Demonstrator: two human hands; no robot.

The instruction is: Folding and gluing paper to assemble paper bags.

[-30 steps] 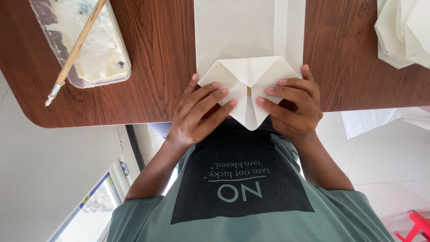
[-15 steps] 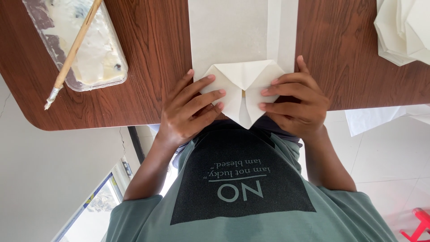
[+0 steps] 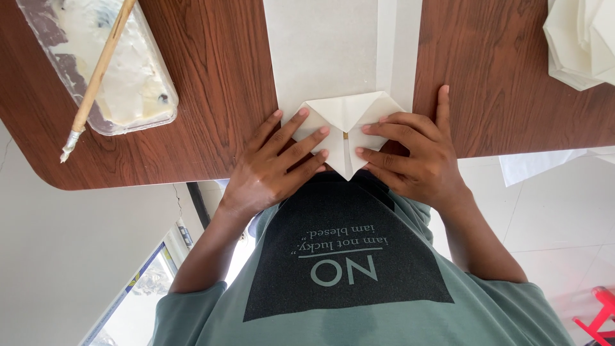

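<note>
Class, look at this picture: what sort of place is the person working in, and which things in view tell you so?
Probably a paper-craft or home work table: a wooden table, white paper being folded under both hands, and a tray of white paste with a brush across it.

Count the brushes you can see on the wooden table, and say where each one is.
1. The brush lies across the clear tray of white paste at the table's corner, beyond the left hand. Others may lie outside the picture.

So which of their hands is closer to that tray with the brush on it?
Left. The left hand rests on the folded paper, toward the tray; the right hand lies farther off.
</note>
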